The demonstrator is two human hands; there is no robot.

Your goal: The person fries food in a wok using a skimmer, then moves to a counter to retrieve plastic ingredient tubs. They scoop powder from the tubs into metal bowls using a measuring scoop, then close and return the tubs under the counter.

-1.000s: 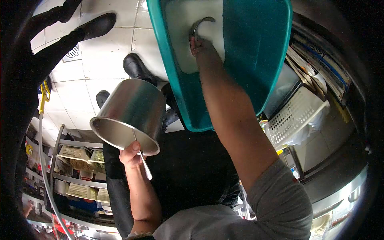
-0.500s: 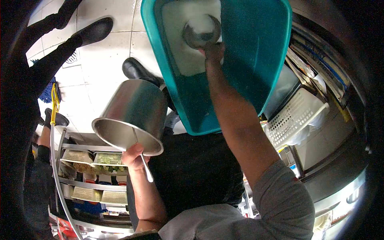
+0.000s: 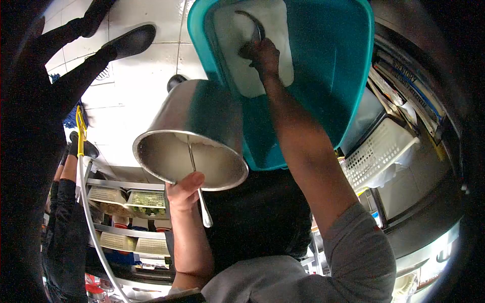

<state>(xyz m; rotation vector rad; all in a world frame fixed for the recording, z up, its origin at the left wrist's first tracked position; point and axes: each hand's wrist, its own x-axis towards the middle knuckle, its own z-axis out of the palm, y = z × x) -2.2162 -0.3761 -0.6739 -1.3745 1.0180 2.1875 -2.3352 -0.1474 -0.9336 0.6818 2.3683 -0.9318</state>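
My left hand (image 3: 186,192) is closed on the rim of a tilted metal pot (image 3: 204,108), its thumb pressing a long-handled metal spoon (image 3: 206,214) against the edge. White powder (image 3: 212,159) lies inside the pot. Over to the right stands a deep teal bin (image 3: 316,126), with a white powdery mass (image 3: 278,38) in it. Inside this bin my right hand (image 3: 264,58) grips a small metal bowl (image 3: 256,25), tipped on its edge against the powder. Part of the bowl is hidden by my fingers.
A perforated white basket (image 3: 376,154) stands right of the bin. Shelves with food baskets (image 3: 146,199) are at lower left. Another person's shoe (image 3: 135,41) is on the tiled floor (image 3: 131,83), and a yellow-ended pole (image 3: 81,131) stands at left.
My right hand has turned the bowl from facing up to edge-on in the powder. The pot has shifted right and tilted, so its white contents now show.
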